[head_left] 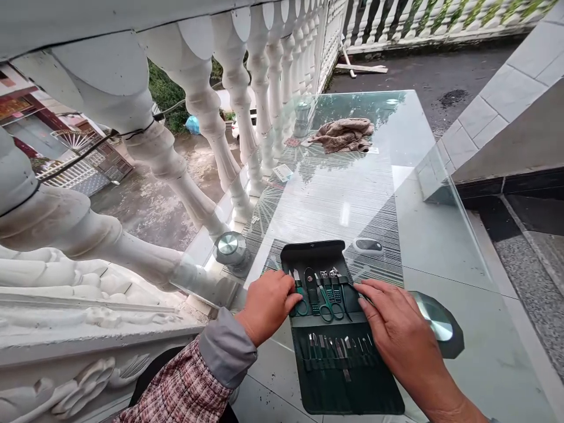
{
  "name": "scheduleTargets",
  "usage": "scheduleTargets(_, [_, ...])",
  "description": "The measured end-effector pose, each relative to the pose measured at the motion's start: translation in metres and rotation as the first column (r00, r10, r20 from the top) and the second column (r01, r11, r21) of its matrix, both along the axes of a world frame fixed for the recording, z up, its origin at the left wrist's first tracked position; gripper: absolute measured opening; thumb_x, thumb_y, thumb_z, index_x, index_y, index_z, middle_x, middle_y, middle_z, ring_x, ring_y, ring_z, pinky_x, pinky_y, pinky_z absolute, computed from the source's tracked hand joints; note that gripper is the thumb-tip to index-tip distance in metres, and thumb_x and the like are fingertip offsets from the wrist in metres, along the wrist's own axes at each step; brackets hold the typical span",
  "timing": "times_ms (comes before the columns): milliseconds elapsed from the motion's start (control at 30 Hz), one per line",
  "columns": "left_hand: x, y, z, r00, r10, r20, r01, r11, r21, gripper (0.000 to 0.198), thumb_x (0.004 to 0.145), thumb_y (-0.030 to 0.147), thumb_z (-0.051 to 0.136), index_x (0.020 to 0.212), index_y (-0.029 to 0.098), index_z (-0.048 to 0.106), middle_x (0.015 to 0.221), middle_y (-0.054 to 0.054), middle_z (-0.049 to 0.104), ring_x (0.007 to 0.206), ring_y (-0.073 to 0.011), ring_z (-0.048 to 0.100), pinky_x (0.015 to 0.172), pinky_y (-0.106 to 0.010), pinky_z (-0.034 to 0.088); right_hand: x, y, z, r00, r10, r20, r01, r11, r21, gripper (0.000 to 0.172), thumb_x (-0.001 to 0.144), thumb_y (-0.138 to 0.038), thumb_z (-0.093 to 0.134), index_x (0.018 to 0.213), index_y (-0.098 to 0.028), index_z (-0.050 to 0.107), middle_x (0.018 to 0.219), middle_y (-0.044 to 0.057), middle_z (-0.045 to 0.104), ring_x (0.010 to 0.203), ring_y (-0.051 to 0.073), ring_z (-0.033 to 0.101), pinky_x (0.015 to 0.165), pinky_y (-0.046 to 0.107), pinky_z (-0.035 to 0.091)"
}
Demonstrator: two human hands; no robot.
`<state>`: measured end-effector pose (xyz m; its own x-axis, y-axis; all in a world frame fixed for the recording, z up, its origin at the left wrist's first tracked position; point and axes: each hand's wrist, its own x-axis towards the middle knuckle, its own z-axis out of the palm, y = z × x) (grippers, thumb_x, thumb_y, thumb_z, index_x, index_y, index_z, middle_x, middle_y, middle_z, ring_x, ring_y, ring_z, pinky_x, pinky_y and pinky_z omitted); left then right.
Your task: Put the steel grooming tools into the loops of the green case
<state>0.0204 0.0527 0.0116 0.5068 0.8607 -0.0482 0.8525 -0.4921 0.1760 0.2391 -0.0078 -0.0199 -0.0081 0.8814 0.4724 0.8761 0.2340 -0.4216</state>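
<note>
An unfolded dark green manicure case (352, 390) lies on the glass table. Green-handled scissors (326, 310), nail clippers (330, 288) and other tools sit under straps in its upper part. Below them, a row of slim metal-tipped tools (339, 349) stands in a pocket. My left hand (269, 304) is closed on the case's left edge, its thumb by a green-handled tool (301, 305). At the right edge, my right hand (396, 329) pinches a thin dark tool (355, 287) between thumb and fingers; its exact kind is unclear.
A small white-and-grey device (368, 246) lies beyond the case on the glass table (445, 247). Farther back is a crumpled brown cloth (343, 135). White balusters (198, 100) line the left side, and a tiled wall (497, 100) stands at right.
</note>
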Motion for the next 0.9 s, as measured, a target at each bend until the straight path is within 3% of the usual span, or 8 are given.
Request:
scheduleTargets(333, [0.008,0.002,0.005,0.995,0.038,-0.09,-0.048,0.993,-0.108,0.015,0.087,0.031,0.055,0.078,0.019,0.057,0.079,-0.001,0.061,0.077,-0.0182,0.057,0.06,-0.027,0.039,0.004,-0.008,-0.003,1.0,-0.001,-0.01,0.001,1.0,-0.007,0.024,0.09,-0.028,0.041,0.102,-0.019,0.061,0.101,0.009,0.061,0.099,0.023,0.055,0.088,0.042,0.044])
scheduleTargets(600, [0.008,0.005,0.006,0.992,0.119,-0.037,-0.124,0.972,-0.198,0.017,0.087,0.031,0.054,0.075,0.02,0.056,0.079,0.0,0.062,0.075,-0.0164,0.056,0.059,-0.024,0.034,0.004,-0.011,0.003,1.0,0.014,0.0,-0.014,1.0,0.009,0.023,0.089,-0.025,0.043,0.102,-0.016,0.06,0.102,0.01,0.06,0.1,0.022,0.053,0.09,0.041,0.043])
scheduleTargets(800, [0.007,0.004,0.004,0.993,0.117,-0.016,-0.118,0.977,-0.18,0.015,0.086,0.031,0.056,0.076,0.02,0.057,0.08,0.0,0.062,0.078,-0.0174,0.056,0.06,-0.025,0.034,-0.027,-0.016,0.01,0.963,0.254,0.085,-0.255,0.967,-0.003,0.023,0.087,-0.026,0.049,0.106,-0.024,0.062,0.124,0.008,0.053,0.118,0.025,0.043,0.097,0.044,0.037])
scheduleTargets(900, [0.008,0.004,0.003,0.993,0.119,-0.009,-0.119,0.979,-0.164,0.014,0.086,0.031,0.056,0.076,0.02,0.057,0.079,0.0,0.062,0.078,-0.0174,0.057,0.061,-0.025,0.034,-0.05,-0.017,0.004,0.954,0.286,0.093,-0.285,0.958,-0.027,0.024,0.084,-0.032,0.054,0.104,-0.024,0.064,0.128,0.006,0.053,0.121,0.025,0.042,0.101,0.044,0.033])
